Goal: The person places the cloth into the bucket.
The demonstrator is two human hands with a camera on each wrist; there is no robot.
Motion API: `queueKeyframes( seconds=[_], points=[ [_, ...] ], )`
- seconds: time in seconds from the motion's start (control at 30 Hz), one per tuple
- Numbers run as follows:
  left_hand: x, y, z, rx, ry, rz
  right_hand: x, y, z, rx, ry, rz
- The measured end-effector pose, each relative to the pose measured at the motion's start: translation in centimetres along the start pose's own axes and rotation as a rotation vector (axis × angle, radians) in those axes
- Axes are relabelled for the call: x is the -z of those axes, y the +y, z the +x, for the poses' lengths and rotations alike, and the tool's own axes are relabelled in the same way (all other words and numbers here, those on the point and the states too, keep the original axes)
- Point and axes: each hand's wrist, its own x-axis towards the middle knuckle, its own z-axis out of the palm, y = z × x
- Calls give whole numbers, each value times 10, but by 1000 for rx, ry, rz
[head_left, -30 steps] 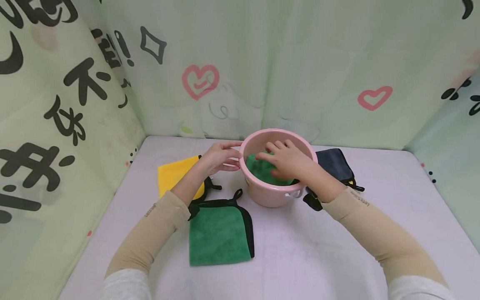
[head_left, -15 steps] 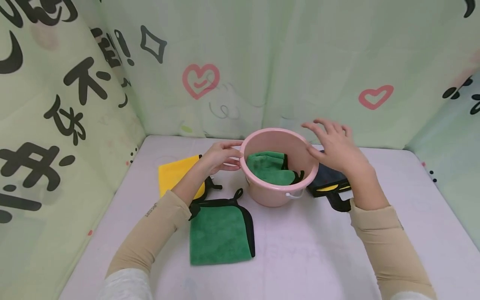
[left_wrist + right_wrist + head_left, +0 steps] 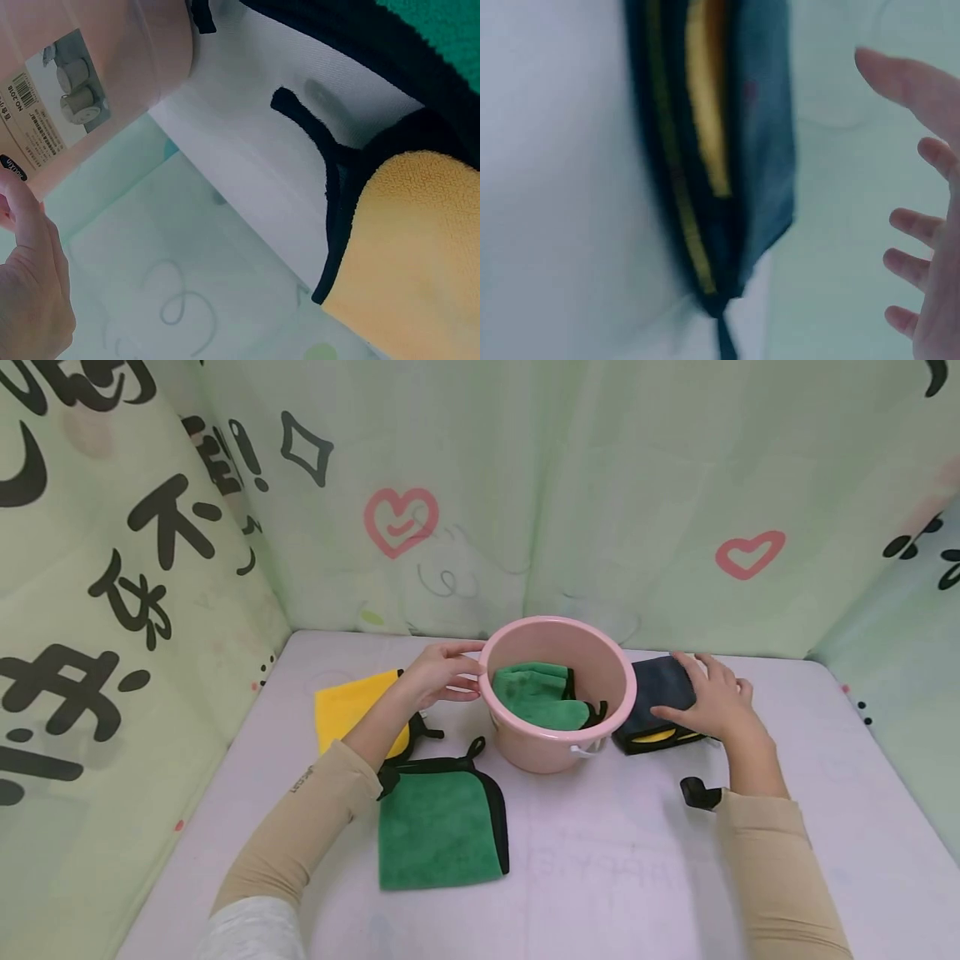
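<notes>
A pink bucket [image 3: 558, 752] stands at the back middle of the table, with a folded green towel [image 3: 536, 689] trimmed in black inside it. My left hand [image 3: 442, 675] touches the bucket's left side, fingers extended along the wall. In the left wrist view that hand [image 3: 34, 277] sits below the bucket's printed label [image 3: 56, 90]. On the right, my right hand [image 3: 712, 697] hovers at a folded dark navy cloth [image 3: 660, 693] with yellow showing between its layers. The right wrist view has the fingers [image 3: 911, 90] spread apart, nothing between them and the cloth [image 3: 761, 142].
Left of the bucket lies a yellow towel [image 3: 352, 706] with black trim. Nearer the front, a green towel [image 3: 442, 831] with a black hanging loop rests flat. A black strap piece [image 3: 701, 793] shows beside the right sleeve. Printed curtains [image 3: 637, 485] enclose the table.
The right hand has come out of the bucket, passed over its right rim and lowered to the navy cloth. The green towel in the bucket is uncovered. The left hand has stayed put.
</notes>
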Motion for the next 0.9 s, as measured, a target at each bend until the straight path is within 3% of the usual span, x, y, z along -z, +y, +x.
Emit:
queueKeyframes(
  seconds=[0.17,0.47,0.67,0.9],
  points=[
    [0,0,1,6,5,2,-25,13,-2,-12,-128,-5],
    [0,0,0,8,5,7,-44,17,0,-16,-284,9],
    [0,0,0,10,12,4,-50,17,3,-10,-285,41],
    [0,-1,2,7,4,-5,-56,20,7,11,-174,74]
  ],
)
